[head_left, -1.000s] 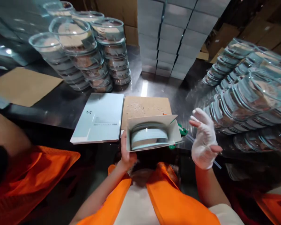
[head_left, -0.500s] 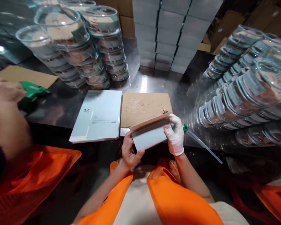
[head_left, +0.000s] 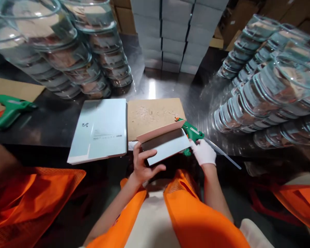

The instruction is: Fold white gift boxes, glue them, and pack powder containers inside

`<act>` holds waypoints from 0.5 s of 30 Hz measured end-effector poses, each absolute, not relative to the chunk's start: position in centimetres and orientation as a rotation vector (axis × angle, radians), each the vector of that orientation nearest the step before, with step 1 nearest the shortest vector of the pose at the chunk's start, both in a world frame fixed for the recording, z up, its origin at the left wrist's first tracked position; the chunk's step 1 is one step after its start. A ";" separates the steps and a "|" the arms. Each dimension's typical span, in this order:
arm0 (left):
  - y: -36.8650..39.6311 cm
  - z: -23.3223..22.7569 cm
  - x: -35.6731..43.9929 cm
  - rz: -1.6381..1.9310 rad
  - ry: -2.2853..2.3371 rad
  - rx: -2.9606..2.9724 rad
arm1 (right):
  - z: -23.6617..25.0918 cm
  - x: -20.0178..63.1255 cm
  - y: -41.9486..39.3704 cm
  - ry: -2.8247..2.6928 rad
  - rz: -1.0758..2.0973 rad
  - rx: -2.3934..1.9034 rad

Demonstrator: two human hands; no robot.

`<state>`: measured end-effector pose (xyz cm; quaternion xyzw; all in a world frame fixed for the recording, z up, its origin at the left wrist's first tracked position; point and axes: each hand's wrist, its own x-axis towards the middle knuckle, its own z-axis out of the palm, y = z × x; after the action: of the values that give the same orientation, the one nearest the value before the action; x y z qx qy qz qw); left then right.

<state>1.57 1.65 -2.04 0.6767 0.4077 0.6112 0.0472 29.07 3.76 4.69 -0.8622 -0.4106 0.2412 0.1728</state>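
My bare left hand [head_left: 144, 163] holds a small open cardboard box [head_left: 167, 146] by its left end, tilted over the table's front edge. The box has a pale blue face, a raised pinkish-brown flap and a dark gap between them. My right hand [head_left: 204, 152], in a white glove, is at the handle of a green glue gun [head_left: 192, 131], with its fingers closing around it. Part of the handle is hidden behind the box and the glove. The gun's orange tip lies over a brown cardboard sheet [head_left: 155, 112], and a clear glue stick [head_left: 226, 156] sticks out behind.
A stack of pale blue printed sheets [head_left: 100, 129] lies left of the cardboard. Clear round tubs stand stacked at left [head_left: 77, 65] and right [head_left: 263, 89]. White boxes [head_left: 173, 34] rise behind. Another green glue gun [head_left: 11, 108] rests at left, near a co-worker's arm [head_left: 2, 158].
My right hand has left the box and moved down and right to the glue gun. My left hand still holds the box. The co-worker's hand has come off the left glue gun.
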 end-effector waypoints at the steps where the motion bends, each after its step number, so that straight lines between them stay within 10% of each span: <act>1: 1.8 -2.2 1.7 1.873 1.250 2.082 | 4.3 28.9 4.0 -1.115 0.739 -2.445; 15: -1.4 -0.1 0.8 1.588 1.545 1.562 | 5.1 26.7 -0.1 -0.796 0.873 -1.512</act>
<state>0.77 -1.41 -0.11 0.5629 0.5569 0.5722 0.2135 26.72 -0.13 5.13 -0.6453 -0.3398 0.3725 0.5739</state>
